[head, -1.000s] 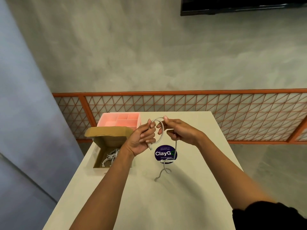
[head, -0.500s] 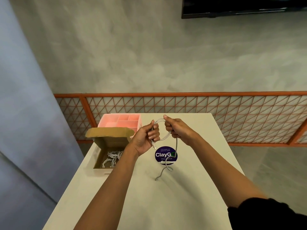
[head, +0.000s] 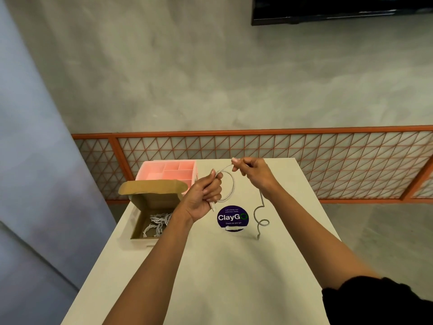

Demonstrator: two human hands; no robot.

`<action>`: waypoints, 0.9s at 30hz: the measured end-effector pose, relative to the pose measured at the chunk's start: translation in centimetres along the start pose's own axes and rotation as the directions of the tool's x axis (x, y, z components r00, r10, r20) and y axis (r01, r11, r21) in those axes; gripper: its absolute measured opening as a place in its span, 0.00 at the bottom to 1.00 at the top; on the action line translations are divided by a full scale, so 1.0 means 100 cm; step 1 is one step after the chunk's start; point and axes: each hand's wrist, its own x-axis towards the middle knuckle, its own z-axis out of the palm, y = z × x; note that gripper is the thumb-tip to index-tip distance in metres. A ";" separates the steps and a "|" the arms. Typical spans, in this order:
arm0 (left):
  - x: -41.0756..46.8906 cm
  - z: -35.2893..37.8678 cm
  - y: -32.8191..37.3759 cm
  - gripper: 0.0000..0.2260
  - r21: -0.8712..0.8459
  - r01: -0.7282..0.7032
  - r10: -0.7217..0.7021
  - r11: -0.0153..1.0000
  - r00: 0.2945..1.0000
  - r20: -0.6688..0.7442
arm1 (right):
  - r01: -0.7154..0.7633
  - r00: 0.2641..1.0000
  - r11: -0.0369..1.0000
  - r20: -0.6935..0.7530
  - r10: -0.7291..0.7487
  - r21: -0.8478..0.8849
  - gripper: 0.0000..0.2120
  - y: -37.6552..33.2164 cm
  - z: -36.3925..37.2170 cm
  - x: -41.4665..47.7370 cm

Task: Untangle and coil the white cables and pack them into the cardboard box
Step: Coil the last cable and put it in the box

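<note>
Step in hand: coiling. The left hand (head: 203, 195) is curled in a fist round the cable (head: 233, 187), with one loop formed and the plug end poking out below. The right hand (head: 253, 172) pinches the run just past the loop, above the table (head: 222, 266). The kinked tail lies on the table beside the sticker (head: 232, 218). The box (head: 154, 200) stands open at left with coils (head: 157, 222) inside.

To do it well, I judge:
- feed slack from the right hand
- match the loop size
- let the cable roll between the fingertips so kinks relax
- hold the loops firmly in the left hand
</note>
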 end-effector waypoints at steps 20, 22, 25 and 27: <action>0.023 0.007 0.020 0.16 0.267 -0.117 0.164 0.957 0.974 -0.159 | 0.054 0.837 0.795 0.462 0.293 -0.604 0.15 0.020 0.024 -0.018; 0.025 0.008 0.018 0.13 0.299 -0.122 0.176 0.946 0.971 -0.160 | 0.089 0.811 0.787 0.503 0.299 -0.610 0.15 0.014 0.024 -0.018; 0.028 0.008 0.015 0.08 0.359 -0.130 0.199 0.924 0.967 -0.162 | 0.098 0.779 0.804 0.548 0.305 -0.586 0.14 0.004 0.022 -0.017; 0.030 0.006 0.014 0.08 0.402 -0.136 0.220 0.905 0.961 -0.169 | 0.100 0.755 0.805 0.571 0.322 -0.585 0.13 -0.003 0.019 -0.017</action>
